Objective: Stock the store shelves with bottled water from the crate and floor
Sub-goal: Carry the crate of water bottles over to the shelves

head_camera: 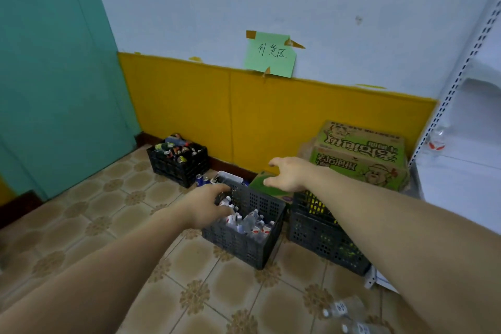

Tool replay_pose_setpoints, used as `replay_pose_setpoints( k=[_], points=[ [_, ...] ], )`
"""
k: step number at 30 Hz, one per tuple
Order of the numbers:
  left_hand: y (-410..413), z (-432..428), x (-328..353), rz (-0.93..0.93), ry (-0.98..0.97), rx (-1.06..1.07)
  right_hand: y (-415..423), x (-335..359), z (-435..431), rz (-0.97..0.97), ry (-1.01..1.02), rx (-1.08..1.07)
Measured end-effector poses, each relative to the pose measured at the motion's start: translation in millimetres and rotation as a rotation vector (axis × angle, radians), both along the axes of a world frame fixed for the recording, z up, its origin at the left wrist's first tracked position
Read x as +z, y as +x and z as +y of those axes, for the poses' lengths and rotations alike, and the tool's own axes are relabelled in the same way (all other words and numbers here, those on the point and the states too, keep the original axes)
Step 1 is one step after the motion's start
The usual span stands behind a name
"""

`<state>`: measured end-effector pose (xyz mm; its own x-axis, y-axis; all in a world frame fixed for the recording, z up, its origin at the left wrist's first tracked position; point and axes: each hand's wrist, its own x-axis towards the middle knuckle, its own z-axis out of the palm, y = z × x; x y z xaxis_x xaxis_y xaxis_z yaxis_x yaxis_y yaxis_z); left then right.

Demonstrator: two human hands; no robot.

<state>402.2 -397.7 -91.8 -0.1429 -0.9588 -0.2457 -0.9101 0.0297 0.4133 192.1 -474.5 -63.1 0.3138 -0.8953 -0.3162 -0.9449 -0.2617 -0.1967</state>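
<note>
A dark plastic crate (241,245) stands on the tiled floor, with several water bottles (250,221) upright inside. My left hand (208,205) reaches into its left side, fingers curled around a bottle top; the grip itself is hidden. My right hand (287,175) hovers above and behind the crate, fingers spread, holding nothing. Two loose water bottles (345,312) lie on the floor at the lower right. One bottle (436,139) stands on the white shelf (461,163) at the right edge.
A second dark crate (322,238) sits right of the first, under my right forearm. Green printed cartons (357,154) are stacked against the yellow wall. A black crate of cans (177,160) stands in the far corner. A green paper sign (271,54) is taped to the wall.
</note>
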Motion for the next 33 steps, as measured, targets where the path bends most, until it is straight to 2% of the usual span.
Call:
replay_pose_setpoints(
  k=[15, 23, 28, 33],
  points=[
    [142, -219, -43, 0.021, 0.141, -0.120, 125, -59, -180, -0.028, 0.149, -0.175],
    [160, -336, -85, 0.010, 0.227, -0.211, 121, -91, -273, -0.012, 0.242, -0.230],
    [154, -417, -116, -0.131, 0.208, -0.285, 110, -131, -352, 0.075, 0.206, -0.238],
    [156, -489, -152, -0.210, 0.250, -0.321, 110, -177, -416, 0.074, 0.277, -0.287]
  ],
)
